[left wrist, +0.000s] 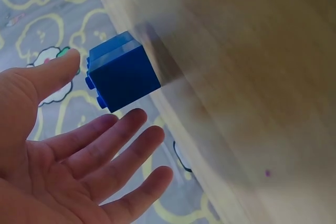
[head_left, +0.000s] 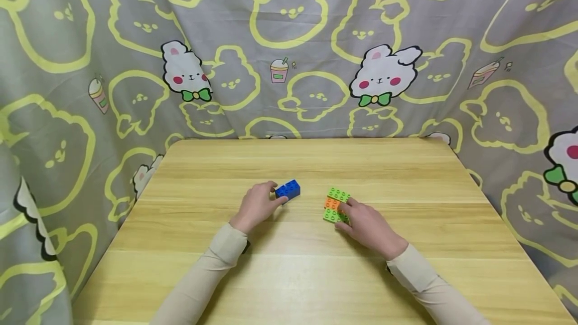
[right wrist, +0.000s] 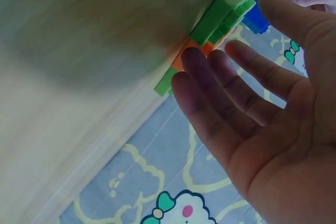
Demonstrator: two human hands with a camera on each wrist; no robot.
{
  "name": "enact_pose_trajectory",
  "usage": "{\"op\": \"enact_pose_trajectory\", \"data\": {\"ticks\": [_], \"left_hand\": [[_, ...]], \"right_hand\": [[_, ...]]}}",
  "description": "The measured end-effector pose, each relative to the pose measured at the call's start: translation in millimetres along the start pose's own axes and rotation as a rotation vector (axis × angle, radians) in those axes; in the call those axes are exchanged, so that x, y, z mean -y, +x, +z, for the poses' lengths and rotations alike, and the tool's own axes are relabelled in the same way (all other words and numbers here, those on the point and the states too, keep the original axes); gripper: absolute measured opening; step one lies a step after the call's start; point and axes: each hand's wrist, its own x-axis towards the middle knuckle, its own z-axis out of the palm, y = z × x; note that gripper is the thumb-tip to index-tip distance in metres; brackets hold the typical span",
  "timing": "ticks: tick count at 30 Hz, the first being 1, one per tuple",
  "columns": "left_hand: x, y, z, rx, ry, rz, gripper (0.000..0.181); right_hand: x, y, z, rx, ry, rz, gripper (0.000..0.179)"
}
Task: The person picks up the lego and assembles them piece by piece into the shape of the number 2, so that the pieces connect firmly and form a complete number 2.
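A blue studded toy brick block (head_left: 289,190) sits on the table, a seam showing across it in the left wrist view. My left hand (head_left: 258,205) is beside its left end, thumb and fingers spread apart around it; the left wrist view shows gaps between the digits and the block. To the right lie a far green brick (head_left: 338,194), an orange brick (head_left: 332,203) and a near green brick (head_left: 332,215) in a row, close together. My right hand (head_left: 371,227) reaches over their right side with loosely bent fingers, hiding part of them. Whether its fingertips touch them I cannot tell.
The light wooden table (head_left: 289,275) ends at a straight back edge. Behind it and at both sides hangs a grey curtain (head_left: 311,129) with yellow outlines and rabbit faces. A strip of bare tabletop separates the blue block from the green and orange bricks.
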Motion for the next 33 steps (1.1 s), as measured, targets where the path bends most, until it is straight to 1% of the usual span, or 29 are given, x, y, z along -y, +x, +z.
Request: {"op": "enact_pose_trajectory", "data": {"ticks": [8, 17, 23, 29, 33], "left_hand": [[-2.4, 2.5, 1.4, 0.006, -0.008, -0.008, 0.048], [-1.8, 5.5, 3.8, 0.008, 0.008, 0.008, 0.04], [-1.4, 4.2, 3.3, 0.011, 0.012, 0.013, 0.037], [-1.9, 2.2, 2.0, 0.025, 0.012, -0.001, 0.038], [-0.8, -0.5, 1.0, 0.037, 0.006, -0.004, 0.039]], "right_hand": [[1, 0.0, 2, -0.002, -0.011, -0.011, 0.036], [6, 1.9, 4, 0.015, 0.004, -0.012, 0.032], [8, 3.2, 6, 0.019, 0.0, -0.017, 0.034], [8, 4.4, 7, 0.01, 0.002, -0.028, 0.033], [10, 5.5, 9, 0.019, 0.004, -0.029, 0.033]]}}
